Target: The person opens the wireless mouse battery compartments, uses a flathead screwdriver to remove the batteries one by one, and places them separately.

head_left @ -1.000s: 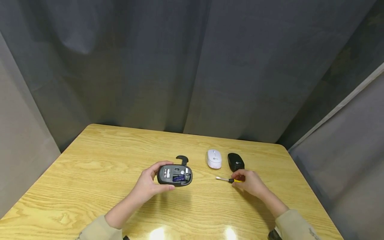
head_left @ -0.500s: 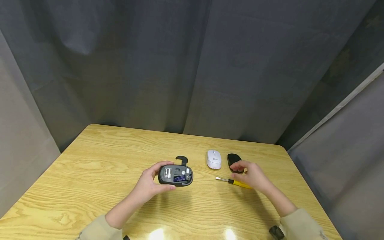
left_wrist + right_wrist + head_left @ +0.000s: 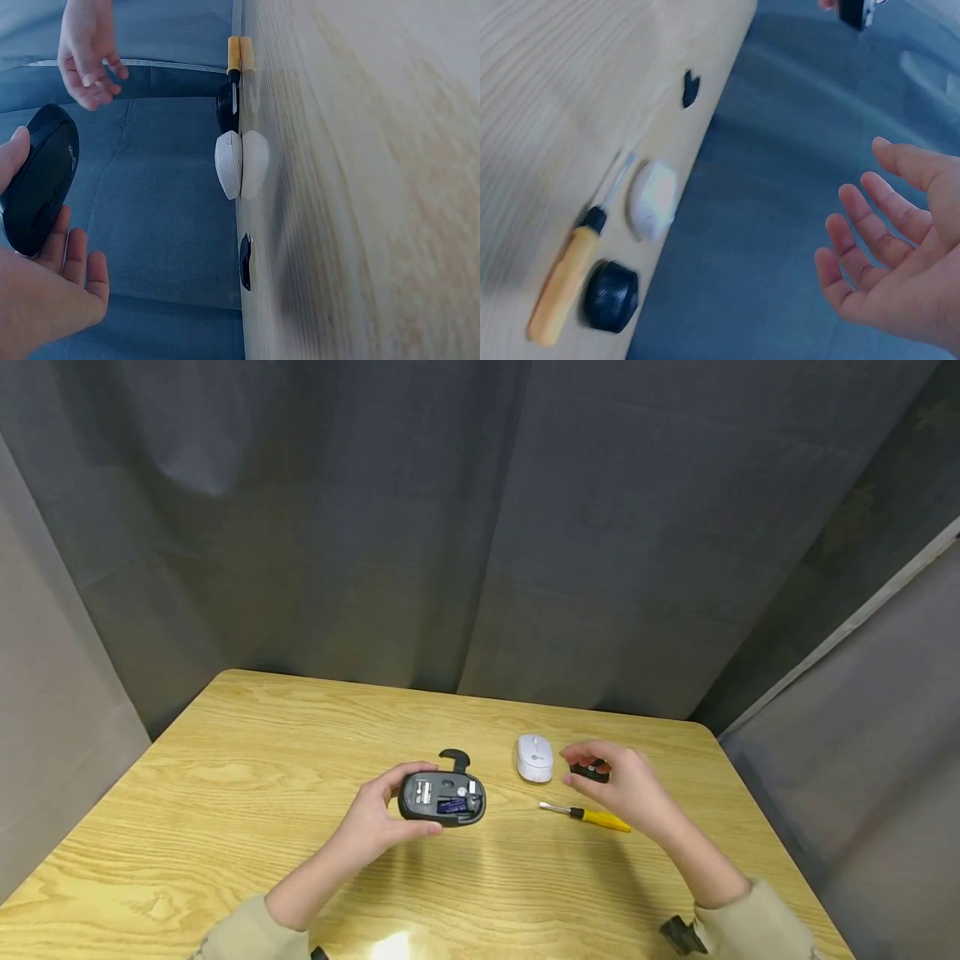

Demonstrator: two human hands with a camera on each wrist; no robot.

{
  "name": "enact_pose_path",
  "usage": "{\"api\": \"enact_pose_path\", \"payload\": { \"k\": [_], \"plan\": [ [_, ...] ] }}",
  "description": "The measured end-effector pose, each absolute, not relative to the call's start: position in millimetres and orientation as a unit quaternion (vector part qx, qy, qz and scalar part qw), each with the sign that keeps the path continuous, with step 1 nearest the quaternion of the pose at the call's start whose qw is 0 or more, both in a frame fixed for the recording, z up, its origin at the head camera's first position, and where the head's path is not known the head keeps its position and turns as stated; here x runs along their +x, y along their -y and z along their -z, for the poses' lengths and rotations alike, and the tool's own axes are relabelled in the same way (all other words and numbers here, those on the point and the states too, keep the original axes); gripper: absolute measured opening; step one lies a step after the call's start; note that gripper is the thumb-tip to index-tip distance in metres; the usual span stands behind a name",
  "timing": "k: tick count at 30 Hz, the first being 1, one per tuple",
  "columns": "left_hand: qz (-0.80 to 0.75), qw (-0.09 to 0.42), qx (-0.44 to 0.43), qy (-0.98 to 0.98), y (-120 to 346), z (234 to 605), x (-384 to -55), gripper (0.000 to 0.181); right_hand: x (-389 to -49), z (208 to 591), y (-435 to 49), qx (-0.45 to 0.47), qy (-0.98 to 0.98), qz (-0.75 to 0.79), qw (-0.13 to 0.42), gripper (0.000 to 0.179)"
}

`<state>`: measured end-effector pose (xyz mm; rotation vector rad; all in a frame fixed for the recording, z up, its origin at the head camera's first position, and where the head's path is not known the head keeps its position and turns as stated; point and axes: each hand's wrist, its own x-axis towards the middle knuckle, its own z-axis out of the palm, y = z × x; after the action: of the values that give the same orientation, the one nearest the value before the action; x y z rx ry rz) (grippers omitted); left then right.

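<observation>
My left hand (image 3: pixel 367 810) grips a black computer mouse (image 3: pixel 423 807) by its edges, thumb on the near side and fingers on the far side. Its underside faces up in the head view, with the battery bay uncovered and a dark blue battery (image 3: pixel 452 807) inside. My right hand (image 3: pixel 630 789) hovers over the table, empty, fingers spread and slightly bent in the right wrist view. Behind it a second black mouse (image 3: pixel 613 296) is partly hidden in the head view. A screwdriver (image 3: pixel 606 820) with a yellow handle lies just in front of that hand.
A white mouse (image 3: pixel 535 760) sits on the wooden table (image 3: pixel 262 760) left of the right hand. Beyond the held mouse lies a black curved battery cover (image 3: pixel 457 758). Grey curtains (image 3: pixel 360 527) hang behind the table.
The right hand has let go of the yellow screwdriver, which lies on the table, and has risen and moved slightly left. The left hand keeps the mouse almost in place.
</observation>
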<state>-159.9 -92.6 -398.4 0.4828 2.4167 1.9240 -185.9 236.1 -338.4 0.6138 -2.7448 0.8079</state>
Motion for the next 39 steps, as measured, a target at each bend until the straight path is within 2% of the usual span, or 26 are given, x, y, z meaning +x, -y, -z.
{"api": "enact_pose_path", "payload": {
  "k": [16, 30, 39],
  "plan": [
    [-0.610, 0.015, 0.160, -0.776, 89.4, 398.3, -158.8, 0.070, -158.9, 318.5, -191.2, 0.290, 0.885, -0.316, 0.182, 0.029],
    [-0.609, 0.014, 0.181, -0.772, 86.3, 399.1, -158.2, 0.069, -152.4, 331.3, -162.3, 0.350, 0.856, -0.344, 0.162, 0.028],
    [-0.602, 0.017, 0.181, -0.778, 85.0, 401.5, -159.5, 0.069, -152.4, 344.8, -152.0, 0.347, 0.868, -0.326, 0.139, 0.024]
  ]
}}
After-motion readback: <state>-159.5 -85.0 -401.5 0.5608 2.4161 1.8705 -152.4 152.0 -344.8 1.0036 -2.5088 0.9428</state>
